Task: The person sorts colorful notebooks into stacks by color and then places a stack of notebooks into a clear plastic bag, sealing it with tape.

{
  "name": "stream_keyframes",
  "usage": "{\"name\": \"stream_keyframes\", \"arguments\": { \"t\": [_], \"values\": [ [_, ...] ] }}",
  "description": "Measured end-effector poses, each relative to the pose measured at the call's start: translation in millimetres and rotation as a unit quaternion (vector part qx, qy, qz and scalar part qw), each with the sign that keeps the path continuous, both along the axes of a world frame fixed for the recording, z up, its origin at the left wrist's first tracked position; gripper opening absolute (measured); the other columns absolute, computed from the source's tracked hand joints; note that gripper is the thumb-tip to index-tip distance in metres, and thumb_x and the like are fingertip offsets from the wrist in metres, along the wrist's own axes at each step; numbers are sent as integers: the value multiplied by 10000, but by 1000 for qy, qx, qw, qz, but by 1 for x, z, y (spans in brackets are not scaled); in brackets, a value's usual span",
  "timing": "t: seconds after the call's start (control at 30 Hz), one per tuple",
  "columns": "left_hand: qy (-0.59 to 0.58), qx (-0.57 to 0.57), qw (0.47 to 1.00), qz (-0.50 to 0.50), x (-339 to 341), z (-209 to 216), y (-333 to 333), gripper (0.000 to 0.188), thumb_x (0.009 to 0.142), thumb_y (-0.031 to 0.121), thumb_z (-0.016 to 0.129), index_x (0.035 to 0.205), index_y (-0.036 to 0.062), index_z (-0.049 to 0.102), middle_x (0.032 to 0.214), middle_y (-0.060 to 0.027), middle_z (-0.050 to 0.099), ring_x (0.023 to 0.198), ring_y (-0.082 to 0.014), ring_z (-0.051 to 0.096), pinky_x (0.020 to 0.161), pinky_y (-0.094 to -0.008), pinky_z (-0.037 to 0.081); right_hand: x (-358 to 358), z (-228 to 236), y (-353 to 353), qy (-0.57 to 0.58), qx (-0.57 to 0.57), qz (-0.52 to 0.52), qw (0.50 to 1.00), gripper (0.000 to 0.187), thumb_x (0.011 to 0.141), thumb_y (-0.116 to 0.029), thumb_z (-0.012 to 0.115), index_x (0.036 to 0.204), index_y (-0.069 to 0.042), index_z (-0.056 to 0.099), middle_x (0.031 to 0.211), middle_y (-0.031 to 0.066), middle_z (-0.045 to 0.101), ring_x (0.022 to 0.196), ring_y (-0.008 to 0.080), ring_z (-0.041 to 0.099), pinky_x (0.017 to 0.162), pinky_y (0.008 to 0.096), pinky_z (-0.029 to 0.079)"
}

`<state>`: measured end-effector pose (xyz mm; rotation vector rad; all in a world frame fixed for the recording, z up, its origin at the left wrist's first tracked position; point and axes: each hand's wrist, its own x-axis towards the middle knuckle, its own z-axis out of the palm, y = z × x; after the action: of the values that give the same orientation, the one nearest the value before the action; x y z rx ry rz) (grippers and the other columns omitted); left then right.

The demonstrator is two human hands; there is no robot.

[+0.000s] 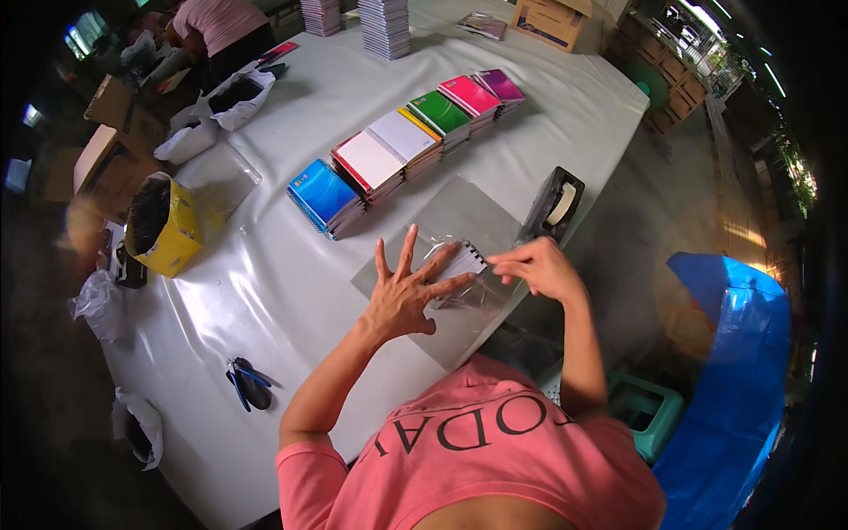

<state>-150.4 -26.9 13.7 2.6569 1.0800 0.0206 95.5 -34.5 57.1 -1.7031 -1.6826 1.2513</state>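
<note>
A small white spiral-bound pad (461, 263) lies on a grey mat (468, 199) close to the table's near edge. Clear, crinkled plastic film (484, 296) surrounds it. Over the pad and film, my left hand (405, 290) is spread, its fingers apart and a fingertip or two resting on them. At the right end of the pad, beside its black spiral, my right hand (541, 268) is closed in a pinch. What lies between its fingertips is too small to make out. A black tape dispenser (549, 205) with a pale roll stands just beyond my right hand.
Several stacks of coloured spiral notebooks (389, 146) run diagonally beyond the mat. Blue-handled pliers (247, 384) lie at left, below a yellow container (168, 225). Cardboard boxes (552, 19) stand around the table. A green stool (645, 411) and blue sheeting (733, 397) are at right. Another person (216, 26) bends at far left.
</note>
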Motion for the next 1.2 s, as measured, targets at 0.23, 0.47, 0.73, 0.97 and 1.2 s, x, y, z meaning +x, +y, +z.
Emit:
{"name": "stream_keyframes", "arguments": {
  "t": [0.23, 0.47, 0.73, 0.97, 1.2],
  "values": [
    [57, -33, 998, -5, 9, 14, 2, 1108, 427, 217, 808, 1339, 563, 282, 1525, 98, 137, 1397, -389, -56, 991, -746, 5, -37, -2, 64, -232, 11, 264, 936, 1037, 688, -309, 779, 1469, -187, 108, 671, 108, 658, 665, 250, 645, 643, 344, 485],
    [45, -53, 997, 29, 8, 8, -4, 1054, 455, 243, 815, 1333, 545, 314, 1531, 82, 118, 1391, -397, -93, 996, -733, -17, 27, -31, 63, -212, 187, 305, 910, 986, 571, -256, 820, 1416, -259, 312, 1116, 151, 580, 1069, 337, 533, 904, 431, 416],
    [-206, -11, 971, 122, 22, -37, -11, 468, 619, 330, 786, 1068, 280, 664, 1507, 5, 213, 1389, -408, -100, 979, -718, -18, -12, -69, 16, 120, 443, 127, 879, 303, 687, -39, 720, 935, -213, 724, 1314, 41, 464, 1135, 225, 480, 897, 351, 432],
    [-471, 76, 840, 259, 46, -55, -11, 173, 680, 250, 793, 795, 143, 720, 1303, -94, 366, 1312, -343, 275, 1019, -507, 263, -5, -71, 35, 251, 148, 139, 946, 630, 681, -266, 802, 1237, -155, 527, 1270, 84, 475, 1122, 208, 483, 913, 359, 420],
    [-511, 59, 775, 367, 53, -59, -7, 327, 644, 160, 830, 870, 58, 616, 1137, -114, 378, 964, -235, 578, 714, -332, 531, -19, -95, 35, 250, 121, 118, 953, 1074, 593, -191, 866, 1422, -142, 186, 1109, 123, 516, 1029, 224, 498, 911, 354, 413]
  ]
}}
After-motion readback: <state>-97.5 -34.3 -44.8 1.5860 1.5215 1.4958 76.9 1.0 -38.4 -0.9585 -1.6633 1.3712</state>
